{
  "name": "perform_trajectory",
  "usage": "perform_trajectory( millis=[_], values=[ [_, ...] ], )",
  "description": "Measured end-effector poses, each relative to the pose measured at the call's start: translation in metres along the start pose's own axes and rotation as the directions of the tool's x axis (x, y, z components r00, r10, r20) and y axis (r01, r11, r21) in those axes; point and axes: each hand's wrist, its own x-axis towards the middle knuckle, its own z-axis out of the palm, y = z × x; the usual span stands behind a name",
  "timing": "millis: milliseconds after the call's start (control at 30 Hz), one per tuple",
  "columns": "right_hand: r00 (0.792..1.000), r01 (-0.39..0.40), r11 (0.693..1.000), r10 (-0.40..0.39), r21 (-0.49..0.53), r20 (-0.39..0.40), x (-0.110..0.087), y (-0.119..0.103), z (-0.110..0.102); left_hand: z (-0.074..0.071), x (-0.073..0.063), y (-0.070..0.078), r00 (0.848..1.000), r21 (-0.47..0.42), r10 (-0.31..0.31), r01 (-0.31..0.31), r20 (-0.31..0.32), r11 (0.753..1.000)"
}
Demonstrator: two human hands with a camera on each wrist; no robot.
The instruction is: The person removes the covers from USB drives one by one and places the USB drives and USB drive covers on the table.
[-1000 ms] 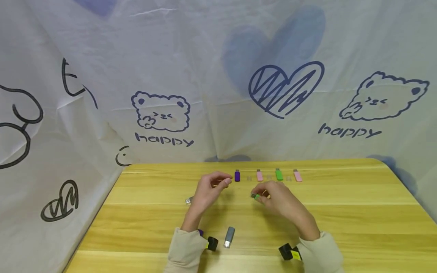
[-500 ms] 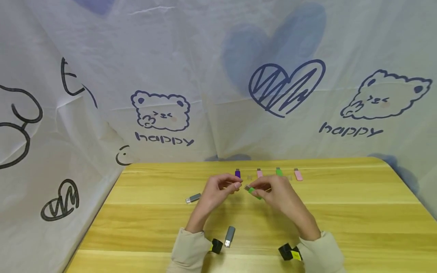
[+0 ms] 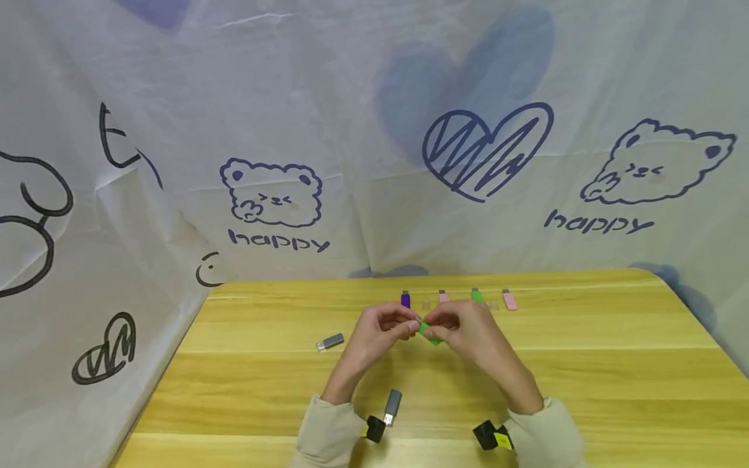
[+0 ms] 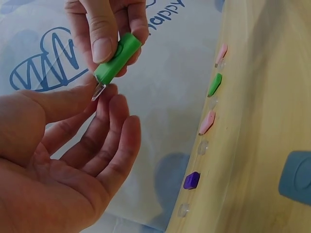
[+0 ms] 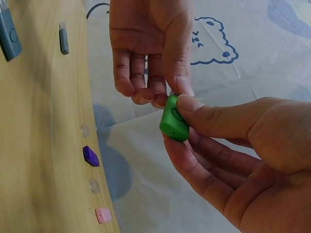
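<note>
The green USB stick [image 4: 116, 63] is up off the table [image 3: 234, 396], between the two hands. The right hand [image 3: 475, 328] pinches its body, thumb on the face and fingers behind; the left hand [image 3: 377, 335] pinches the connector end around what looks like a clear cap [image 4: 98, 92], its remaining fingers loosely bent and free. The thing to mind, I'd say, is the line of force — work that tip straight along the stick's length, without rocking it. The cap looks small and probably slick, so a light, square pinch should beat a hard squeeze.

Beyond the hands, a purple stick [image 4: 192, 180], a pink stick [image 4: 207, 122], another green stick [image 4: 215, 85] and a second pink stick [image 4: 221, 54] line the far edge, small clear pieces [image 4: 202, 147] among them — worth keeping knuckles off. One grey stick [image 3: 330, 342] lies left of the left hand; a second grey stick [image 3: 393, 404] lies nearer, by the left wrist.
</note>
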Motion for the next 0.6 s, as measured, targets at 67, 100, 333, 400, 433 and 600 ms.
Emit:
perform_trajectory(
  millis=[67, 100, 333, 400, 433, 600],
  values=[
    [1.000, 0.000, 1.000, 0.000, -0.005, -0.001, 0.0001, 0.0001, 0.0006, 0.0014, -0.0002, 0.0001, 1.000, 0.001, -0.004, 0.004, -0.022, 1.000],
    [1.000, 0.001, 1.000, -0.001, -0.006, -0.003, 0.0002, 0.0001, 0.0008, 0.0020, -0.0002, 0.0001, 0.999, -0.002, -0.007, 0.007, -0.033, 1.000],
    [1.000, 0.015, 1.000, -0.016, -0.010, -0.005, 0.0006, 0.0003, 0.0012, 0.0037, 0.0000, 0.0007, 0.995, -0.021, -0.045, 0.043, -0.090, 0.999],
    [1.000, 0.021, 1.000, -0.022, -0.010, -0.007, 0.0008, 0.0004, 0.0011, 0.0034, 0.0003, 0.0013, 0.994, -0.021, -0.056, 0.054, -0.097, 0.998],
    [1.000, 0.025, 1.000, -0.025, -0.009, -0.007, 0.0009, 0.0004, 0.0013, 0.0031, 0.0003, 0.0013, 0.993, -0.023, -0.061, 0.059, -0.100, 0.998],
    [1.000, 0.029, 1.000, -0.029, 0.003, 0.001, 0.0012, 0.0004, 0.0028, 0.0009, 0.0002, 0.0014, 0.992, -0.032, -0.077, 0.074, -0.102, 0.997]
  ],
)
